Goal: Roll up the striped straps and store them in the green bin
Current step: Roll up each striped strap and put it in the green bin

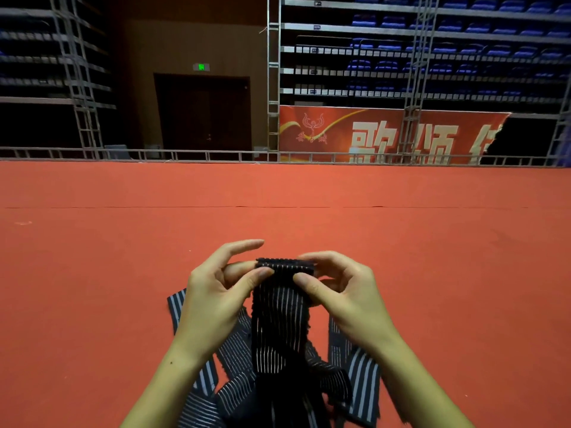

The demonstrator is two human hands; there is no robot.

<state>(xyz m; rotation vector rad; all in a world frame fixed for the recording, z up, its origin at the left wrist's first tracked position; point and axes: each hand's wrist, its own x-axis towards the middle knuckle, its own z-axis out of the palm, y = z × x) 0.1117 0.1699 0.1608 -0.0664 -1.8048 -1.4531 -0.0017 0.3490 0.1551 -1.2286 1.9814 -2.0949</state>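
A black strap with thin white stripes (279, 319) hangs upright in front of me, its top end folded over into a small first turn. My left hand (216, 291) pinches the left side of that top end between thumb and fingers. My right hand (336, 288) pinches the right side the same way. The strap's lower length drops onto a loose heap of more striped straps (234, 393) lying on the red carpet (123, 273) below my wrists. No green bin is in view.
The red carpet stretches far ahead to a low metal truss rail (185, 155). Behind it stand a dark double door (202, 112), a red banner with large characters (386, 135), scaffold towers and rows of blue seats (463, 50).
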